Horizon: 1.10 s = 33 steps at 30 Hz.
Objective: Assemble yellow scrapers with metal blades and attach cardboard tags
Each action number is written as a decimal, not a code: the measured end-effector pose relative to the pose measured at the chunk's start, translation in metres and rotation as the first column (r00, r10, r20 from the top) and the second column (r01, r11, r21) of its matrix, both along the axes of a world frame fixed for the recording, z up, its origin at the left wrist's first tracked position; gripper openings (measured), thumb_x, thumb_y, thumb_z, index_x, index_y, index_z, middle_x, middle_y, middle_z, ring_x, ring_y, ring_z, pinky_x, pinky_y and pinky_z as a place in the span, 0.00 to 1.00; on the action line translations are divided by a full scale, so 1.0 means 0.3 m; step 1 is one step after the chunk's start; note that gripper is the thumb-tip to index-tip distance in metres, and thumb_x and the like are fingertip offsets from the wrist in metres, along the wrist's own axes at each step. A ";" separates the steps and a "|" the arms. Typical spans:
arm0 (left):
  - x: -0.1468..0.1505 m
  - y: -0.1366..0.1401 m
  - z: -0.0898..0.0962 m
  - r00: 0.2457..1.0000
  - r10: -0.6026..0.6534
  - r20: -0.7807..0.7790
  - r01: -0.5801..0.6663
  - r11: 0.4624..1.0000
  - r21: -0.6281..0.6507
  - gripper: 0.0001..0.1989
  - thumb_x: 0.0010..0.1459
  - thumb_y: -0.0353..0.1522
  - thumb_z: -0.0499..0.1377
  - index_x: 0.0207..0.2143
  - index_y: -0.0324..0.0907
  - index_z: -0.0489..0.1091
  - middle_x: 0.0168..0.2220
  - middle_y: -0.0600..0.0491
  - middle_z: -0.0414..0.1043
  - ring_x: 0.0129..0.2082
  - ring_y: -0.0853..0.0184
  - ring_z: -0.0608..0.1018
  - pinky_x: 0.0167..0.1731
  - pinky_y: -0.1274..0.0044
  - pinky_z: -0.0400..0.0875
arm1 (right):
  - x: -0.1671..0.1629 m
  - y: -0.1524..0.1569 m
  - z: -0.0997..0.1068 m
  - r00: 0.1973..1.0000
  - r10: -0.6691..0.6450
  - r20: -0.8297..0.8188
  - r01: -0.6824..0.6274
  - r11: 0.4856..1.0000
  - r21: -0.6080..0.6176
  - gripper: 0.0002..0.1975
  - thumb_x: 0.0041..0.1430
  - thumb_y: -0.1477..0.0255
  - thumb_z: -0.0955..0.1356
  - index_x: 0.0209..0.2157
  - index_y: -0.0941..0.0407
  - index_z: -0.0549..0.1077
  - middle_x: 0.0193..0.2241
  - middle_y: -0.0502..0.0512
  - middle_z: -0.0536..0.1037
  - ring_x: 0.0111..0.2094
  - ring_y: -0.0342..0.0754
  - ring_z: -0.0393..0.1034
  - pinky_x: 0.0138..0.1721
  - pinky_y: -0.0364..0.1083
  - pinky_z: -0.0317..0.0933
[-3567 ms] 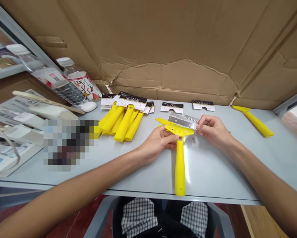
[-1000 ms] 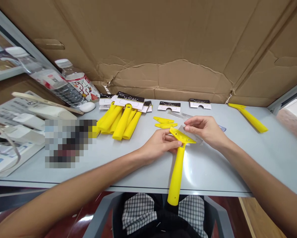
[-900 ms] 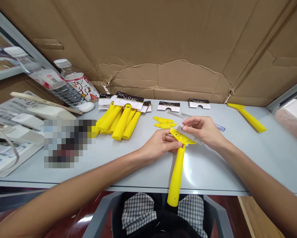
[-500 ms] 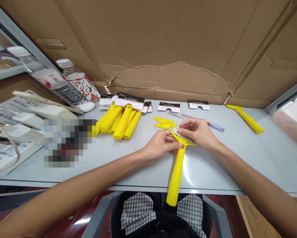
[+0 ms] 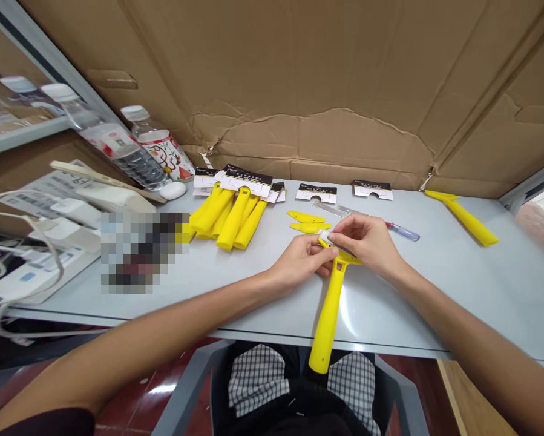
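Your L hand (image 5: pixel 305 260) pinches the yellow scraper (image 5: pixel 327 315) by its head, handle past the table (image 5: pixel 457 272) edge; R hand (image 5: pixel 367 242) pinches the blade (image 5: pixel 325 235) there, partly hiding it. Yellow strips (image 5: pixel 306 217) just beyond, screwdriver (image 5: pixel 403 231) nr R, tagged handles (image 5: pixel 233 225) off L.

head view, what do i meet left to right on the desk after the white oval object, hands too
Pile of yellow plastic handles, left hand, yellow T-shaped plastic tool, right hand, translucent handle with a red end, lone yellow plastic handle.
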<state>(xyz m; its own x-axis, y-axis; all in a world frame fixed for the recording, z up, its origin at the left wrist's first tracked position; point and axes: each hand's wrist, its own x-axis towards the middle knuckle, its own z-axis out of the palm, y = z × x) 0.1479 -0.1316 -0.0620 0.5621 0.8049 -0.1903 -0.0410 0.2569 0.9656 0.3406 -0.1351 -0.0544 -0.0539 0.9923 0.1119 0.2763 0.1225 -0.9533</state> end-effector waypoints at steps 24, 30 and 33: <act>0.007 0.000 0.016 0.983 0.182 0.031 -0.180 0.982 -0.061 0.11 0.63 0.38 0.67 0.37 0.37 0.77 0.32 0.46 0.82 0.31 0.63 0.84 0.32 0.73 0.77 | 0.002 -0.020 0.032 0.987 0.121 -0.102 -0.117 0.992 0.046 0.07 0.59 0.64 0.77 0.37 0.52 0.83 0.44 0.57 0.87 0.46 0.54 0.82 0.48 0.56 0.76; 0.007 0.001 0.011 0.983 0.171 0.060 -0.168 0.984 -0.056 0.13 0.61 0.39 0.69 0.36 0.37 0.77 0.32 0.46 0.82 0.32 0.62 0.84 0.34 0.73 0.78 | -0.004 -0.016 0.023 0.996 0.063 -0.062 -0.062 0.998 0.018 0.11 0.58 0.62 0.77 0.39 0.53 0.80 0.46 0.59 0.86 0.44 0.54 0.81 0.46 0.55 0.76; 0.007 0.000 0.013 0.980 0.188 0.070 -0.184 0.981 -0.061 0.14 0.60 0.40 0.70 0.35 0.37 0.78 0.32 0.45 0.83 0.31 0.62 0.84 0.35 0.72 0.77 | -0.005 -0.016 0.020 0.998 0.002 -0.063 -0.001 1.000 0.016 0.15 0.57 0.61 0.78 0.41 0.53 0.78 0.45 0.59 0.85 0.45 0.54 0.82 0.47 0.55 0.77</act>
<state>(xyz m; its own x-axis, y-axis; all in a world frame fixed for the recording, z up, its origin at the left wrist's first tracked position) 0.1499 -0.1315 -0.0582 0.4176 0.8864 -0.1997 -0.1649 0.2900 0.9427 0.3392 -0.1399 -0.0483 -0.0480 0.9903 0.1305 0.2156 0.1378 -0.9667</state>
